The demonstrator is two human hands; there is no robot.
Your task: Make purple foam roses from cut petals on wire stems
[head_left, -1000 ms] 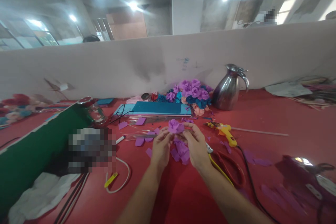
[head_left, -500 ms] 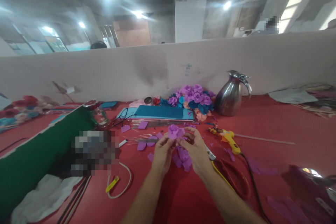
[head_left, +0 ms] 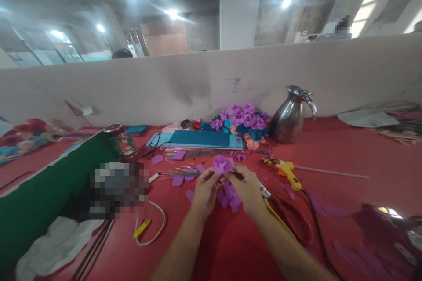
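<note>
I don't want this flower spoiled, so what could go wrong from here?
The left hand and right hand both pinch the purple flower, so it might crease or tear. The cord of the glue gun runs near the right forearm and could snag. Loose purple pieces lie below the hands and might get brushed aside.

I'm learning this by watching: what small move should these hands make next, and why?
Perhaps the right hand should gently pinch the purple flower near its base while the left hand steadies it. The fingers of both hands are already at its underside, and its outer petals flare wider than the bunched centre, so a pinch there might firm them up.
</note>
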